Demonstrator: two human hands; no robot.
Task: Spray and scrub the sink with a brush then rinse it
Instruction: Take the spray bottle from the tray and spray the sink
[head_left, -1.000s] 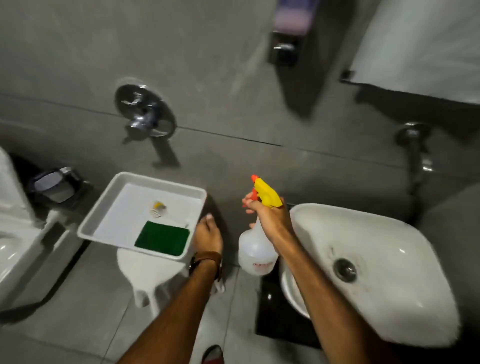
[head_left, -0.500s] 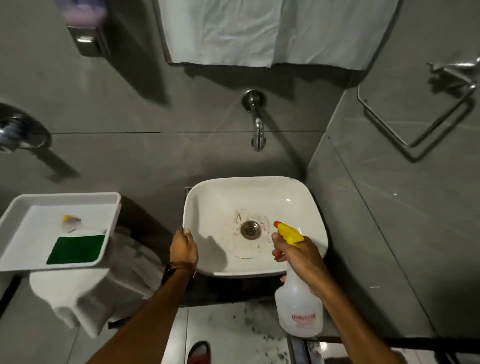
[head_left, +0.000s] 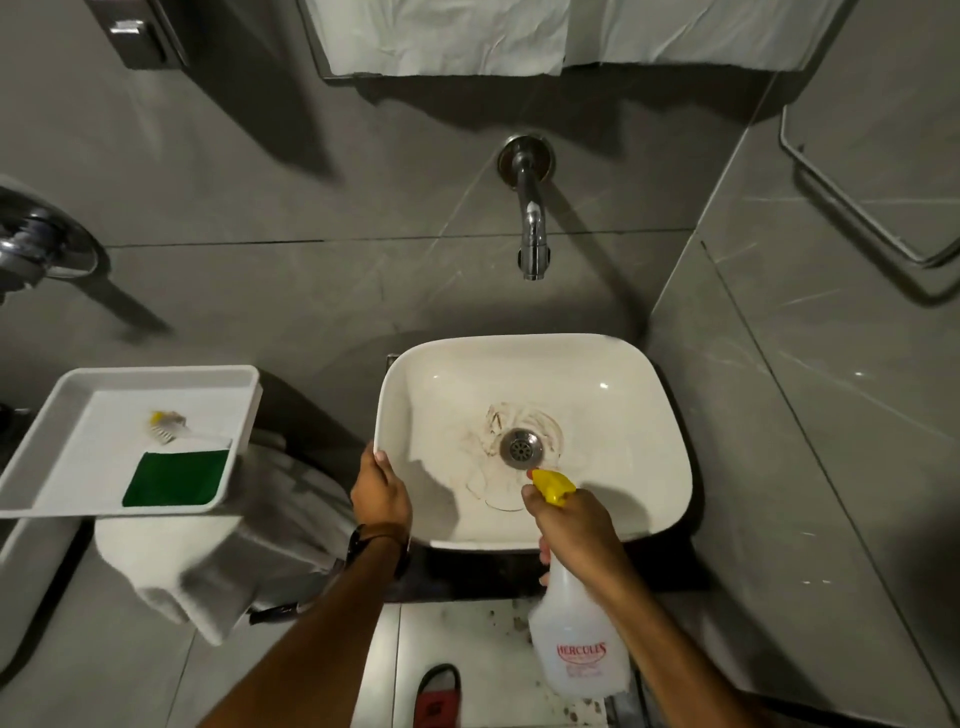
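A white square sink (head_left: 613, 374) sits below me, with brown stains around its metal drain (head_left: 520, 447). My right hand (head_left: 576, 525) grips a clear spray bottle (head_left: 576, 654) with a yellow nozzle (head_left: 553, 486) that points into the basin near the drain. My left hand (head_left: 382, 493) holds the sink's front left rim. A small brush (head_left: 166, 426) with a yellow tip and a green scrub pad (head_left: 176, 478) lie in a white tray (head_left: 67, 415) to the left.
A chrome tap (head_left: 530, 218) juts from the grey wall above the sink. A towel rail (head_left: 862, 208) is on the right wall. The tray rests on a white stool (head_left: 156, 551). A red slipper (head_left: 436, 696) is on the floor below.
My view swung right from the tray to centre on the sink. My left hand left the tray and took the sink rim. My right hand carried the bottle over the basin's front edge.
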